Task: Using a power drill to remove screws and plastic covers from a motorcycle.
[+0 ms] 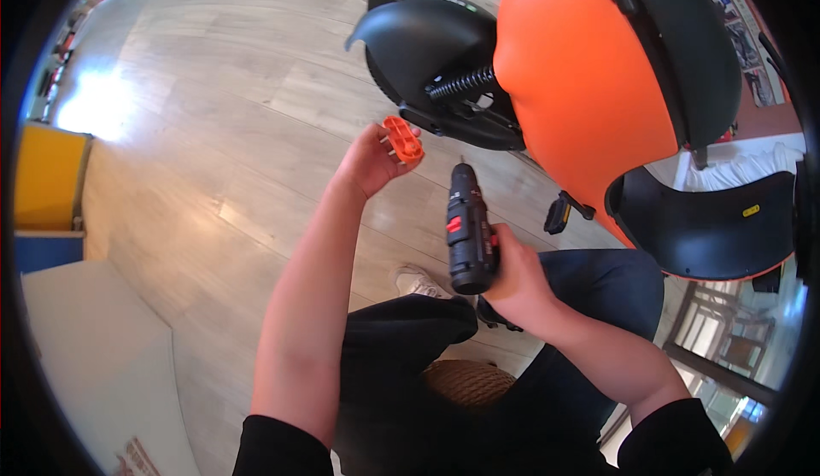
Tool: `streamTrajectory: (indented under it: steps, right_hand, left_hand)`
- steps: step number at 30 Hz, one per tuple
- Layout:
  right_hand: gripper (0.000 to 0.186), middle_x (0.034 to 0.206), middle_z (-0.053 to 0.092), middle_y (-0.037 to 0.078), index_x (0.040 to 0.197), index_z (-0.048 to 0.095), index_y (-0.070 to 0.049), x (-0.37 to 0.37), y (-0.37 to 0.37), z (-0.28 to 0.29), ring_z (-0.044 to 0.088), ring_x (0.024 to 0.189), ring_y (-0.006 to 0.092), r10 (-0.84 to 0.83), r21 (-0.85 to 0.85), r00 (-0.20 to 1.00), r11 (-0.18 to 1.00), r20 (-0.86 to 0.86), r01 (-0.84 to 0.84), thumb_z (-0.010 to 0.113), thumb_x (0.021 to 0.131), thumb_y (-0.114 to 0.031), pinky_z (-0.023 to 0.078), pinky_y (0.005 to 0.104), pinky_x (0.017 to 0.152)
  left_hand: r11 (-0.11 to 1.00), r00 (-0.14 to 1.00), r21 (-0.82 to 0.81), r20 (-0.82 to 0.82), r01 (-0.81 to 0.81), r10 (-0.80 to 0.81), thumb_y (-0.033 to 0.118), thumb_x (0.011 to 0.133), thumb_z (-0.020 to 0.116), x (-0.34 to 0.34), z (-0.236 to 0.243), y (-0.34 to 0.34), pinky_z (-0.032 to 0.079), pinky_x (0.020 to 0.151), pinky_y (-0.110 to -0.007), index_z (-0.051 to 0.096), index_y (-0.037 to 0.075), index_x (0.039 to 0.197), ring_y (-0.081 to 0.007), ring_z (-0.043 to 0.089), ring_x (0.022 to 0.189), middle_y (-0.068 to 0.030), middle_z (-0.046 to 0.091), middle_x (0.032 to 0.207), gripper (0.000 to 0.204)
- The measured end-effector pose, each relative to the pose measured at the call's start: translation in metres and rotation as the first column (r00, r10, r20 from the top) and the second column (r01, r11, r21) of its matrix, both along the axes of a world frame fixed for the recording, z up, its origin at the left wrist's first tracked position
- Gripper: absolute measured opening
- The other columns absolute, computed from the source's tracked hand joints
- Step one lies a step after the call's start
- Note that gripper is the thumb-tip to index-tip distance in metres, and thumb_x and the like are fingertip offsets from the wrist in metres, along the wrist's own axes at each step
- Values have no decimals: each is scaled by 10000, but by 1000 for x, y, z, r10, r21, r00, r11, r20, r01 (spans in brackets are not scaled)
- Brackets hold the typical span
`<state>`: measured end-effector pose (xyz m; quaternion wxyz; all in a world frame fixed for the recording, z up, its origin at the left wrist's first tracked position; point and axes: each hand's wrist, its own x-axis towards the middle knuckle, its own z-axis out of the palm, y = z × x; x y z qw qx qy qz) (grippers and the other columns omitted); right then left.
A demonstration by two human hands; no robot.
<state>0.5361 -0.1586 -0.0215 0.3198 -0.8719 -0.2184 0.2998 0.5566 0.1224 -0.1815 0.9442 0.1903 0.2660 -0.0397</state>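
- Left hand (374, 160): fingers gripping 1 orange plastic part (407, 148) near their tips.
- Right hand (518, 278): fingers holding 1 black drill (465, 233), its bit (462, 160) pointing away from them.
- Orange-and-black scooter (581, 75): beyond the right fingers.

No word or number can be read with certainty. Small pale marks are borne by the front collar (462, 190) of the black drill (468, 250), ahead of the right fingers (506, 250). Well to the right of those fingers, a yellow label (751, 210) is fixed on a curved black panel (700, 233). Beyond the left fingers (377, 138), pale lettering (461, 4) is carried by a black fender (431, 36). Reddish print (137, 459) is shown on a pale surface (102, 331), well apart from the left fingers, toward the lower left.
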Motion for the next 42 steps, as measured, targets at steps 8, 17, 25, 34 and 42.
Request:
streamTrajectory:
  steps: [8,17,25,34,42]
  right_hand:
    - [376,982,695,129,1118,565,-26,31,-13,20,684,938,251,-112,133,993,984,-24,114,760,798,-55,512,356,855]
    - [379,1006,721,140,1095,579,-5,37,-25,5,711,946,237,-189,247,958,939,-215,241,796,808,-125,525,335,837]
    - [384,998,713,136,1099,585,2,32,-26,4,699,933,215,-147,244,940,943,-307,227,801,817,-145,523,332,839]
    - [409,1005,713,138,1109,590,4,32,-24,7,695,946,214,-137,201,943,958,-303,204,806,814,-178,518,331,849]
    - [290,782,580,17,1080,527,-31,29,-19,12,541,575,102,-119,273,894,927,-432,256,715,859,-15,467,263,542]
  left_hand:
    - [997,992,12,106,-78,76,155,983,437,-94,145,-51,463,1090,-588,394,0,1466,-404,558,1285,-204,545,1387,509]
    - [991,956,76,281,-113,88,-14,847,443,-103,181,-80,468,1093,-564,386,5,1488,-389,577,1268,-222,523,1428,644]
    - [987,967,133,248,-96,61,-43,783,479,-102,186,-92,430,1127,-567,360,21,1518,-353,589,1233,-202,536,1409,747]
    - [992,966,109,257,-61,32,-49,787,491,-103,187,-90,408,1144,-572,271,52,1569,-267,643,1124,-128,623,1198,819]
    - [989,973,130,229,-72,41,-20,924,527,-103,188,-90,440,1129,-563,240,52,1579,-206,672,1057,-78,623,1133,719]
